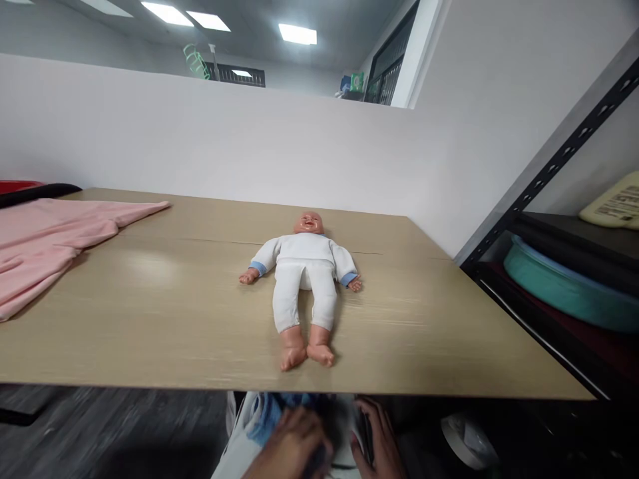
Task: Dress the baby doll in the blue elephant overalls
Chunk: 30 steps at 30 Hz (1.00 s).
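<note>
A baby doll (305,266) in a white top and trousers with blue cuffs lies on its back on the table, feet towards me. Below the table's front edge is my left hand (294,442), blurred, its fingers curled near a dark item I cannot make out. My right hand (380,439), beside it, has its thumb and fingers bent around a dark, thin thing whose kind is unclear. Blue cloth (267,416) and a white, bag-like item (237,452) show next to my left hand. Neither hand touches the doll.
The wood-coloured table (174,346) meets a white partition (224,140) at the back. Pink cloth (44,246) lies at the left. On the right, a black shelf rack (544,176) holds a teal basin (559,279) and a pale yellow bottle (616,203).
</note>
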Tool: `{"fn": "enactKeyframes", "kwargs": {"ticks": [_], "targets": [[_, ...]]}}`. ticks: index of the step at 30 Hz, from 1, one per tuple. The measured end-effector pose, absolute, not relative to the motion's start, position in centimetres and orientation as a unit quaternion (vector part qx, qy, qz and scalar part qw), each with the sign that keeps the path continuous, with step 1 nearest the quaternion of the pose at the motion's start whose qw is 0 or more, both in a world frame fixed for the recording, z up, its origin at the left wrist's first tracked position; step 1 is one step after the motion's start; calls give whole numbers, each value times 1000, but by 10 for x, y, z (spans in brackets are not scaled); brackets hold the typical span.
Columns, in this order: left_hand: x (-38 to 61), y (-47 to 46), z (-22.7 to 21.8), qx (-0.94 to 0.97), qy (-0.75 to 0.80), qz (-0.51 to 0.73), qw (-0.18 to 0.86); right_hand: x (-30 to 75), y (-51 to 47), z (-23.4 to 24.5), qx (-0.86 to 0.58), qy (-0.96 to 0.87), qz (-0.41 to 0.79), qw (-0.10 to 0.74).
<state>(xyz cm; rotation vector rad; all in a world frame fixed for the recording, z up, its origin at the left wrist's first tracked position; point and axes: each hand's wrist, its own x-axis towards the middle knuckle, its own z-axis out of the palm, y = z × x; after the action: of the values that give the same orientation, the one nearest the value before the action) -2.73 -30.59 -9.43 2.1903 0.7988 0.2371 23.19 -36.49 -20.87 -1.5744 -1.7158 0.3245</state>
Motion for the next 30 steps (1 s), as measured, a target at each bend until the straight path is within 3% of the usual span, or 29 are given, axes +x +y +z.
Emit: {"fn": "enactKeyframes", "kwargs": {"ticks": [4, 9, 12, 17, 21, 24, 30], "targets": [[-50, -303, -127, 818, 497, 112, 268, 201, -355, -204, -622, -677, 217, 330], [-44, -311, -146, 823, 510, 90, 234, 173, -348, -180, -580, -687, 309, 310], [-37, -317, -147, 812, 508, 126, 257, 174, -350, -181, -571, -672, 348, 319], [-36, -339, -143, 754, 505, 170, 385, 200, -351, -199, -614, -544, 432, 376], [-19, -363, -130, 816, 301, 139, 474, 218, -349, -194, -619, -481, 497, 372], [-7, -368, -104, 843, 245, 108, 467, 226, -356, -180, -592, -508, 539, 317], [-23, -334, -65, 824, 371, 127, 409, 256, -378, -165, -563, -581, 521, 273]]}}
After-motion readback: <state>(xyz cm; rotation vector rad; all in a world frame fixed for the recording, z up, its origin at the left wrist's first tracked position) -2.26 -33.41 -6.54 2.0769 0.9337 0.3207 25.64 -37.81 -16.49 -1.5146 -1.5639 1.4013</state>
